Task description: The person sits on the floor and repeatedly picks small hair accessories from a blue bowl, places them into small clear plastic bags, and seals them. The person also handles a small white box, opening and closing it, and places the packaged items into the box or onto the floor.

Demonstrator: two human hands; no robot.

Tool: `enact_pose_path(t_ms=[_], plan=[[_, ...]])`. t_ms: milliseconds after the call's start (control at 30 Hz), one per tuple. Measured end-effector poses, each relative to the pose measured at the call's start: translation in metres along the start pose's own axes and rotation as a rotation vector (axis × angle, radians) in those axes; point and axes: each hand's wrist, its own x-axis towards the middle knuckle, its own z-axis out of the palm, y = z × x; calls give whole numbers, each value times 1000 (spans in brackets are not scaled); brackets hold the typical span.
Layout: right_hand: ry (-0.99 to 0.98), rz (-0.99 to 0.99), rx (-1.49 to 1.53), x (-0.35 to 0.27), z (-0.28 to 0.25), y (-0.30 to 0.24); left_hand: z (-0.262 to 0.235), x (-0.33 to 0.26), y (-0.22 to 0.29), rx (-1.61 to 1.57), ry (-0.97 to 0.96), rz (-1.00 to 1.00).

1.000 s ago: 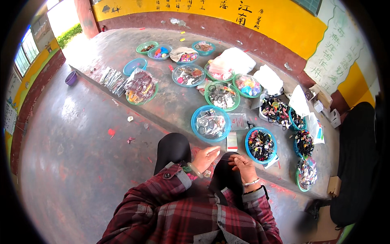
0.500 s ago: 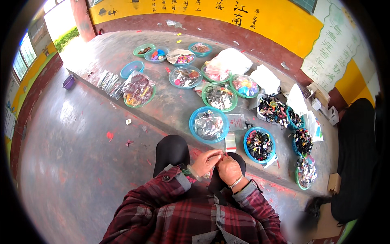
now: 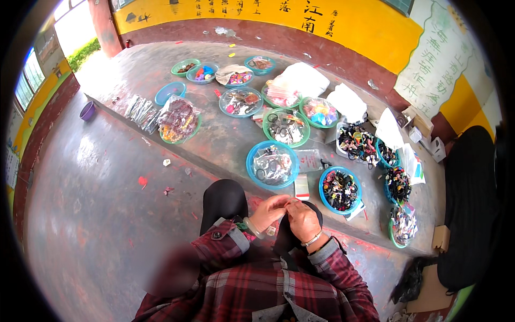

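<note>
My left hand and my right hand meet above my black-clad knees, fingertips pinched together on a small item too tiny to identify. A bracelet sits on each wrist, and my sleeves are red plaid. Just beyond my hands, on the concrete step, stand a blue bowl of clear packets and a blue bowl of dark hair ties. A small flat packet lies between the two bowls.
Several more green and blue bowls of colourful small goods and white bags cover the raised concrete step. A person in dark clothes sits at the right. A purple bowl rests on the lower floor at left.
My hands have drawn together from slightly apart, and now pinch the small item between their fingertips. The bowls have not moved.
</note>
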Motion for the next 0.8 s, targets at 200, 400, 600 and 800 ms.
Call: enact_pose_path(t_ms=[200, 400, 600, 800], plan=[[19, -28, -39, -1, 0, -4, 2, 0, 0, -84, 86, -60], [-103, -105, -278, 1, -2, -12, 4, -1, 1, -17, 174, -94], [-73, -127, -302, -1, 5, -11, 5, -1, -2, -1, 234, -152], [13, -57, -176, 0, 3, -15, 4, 0, -4, 51, 246, -58]])
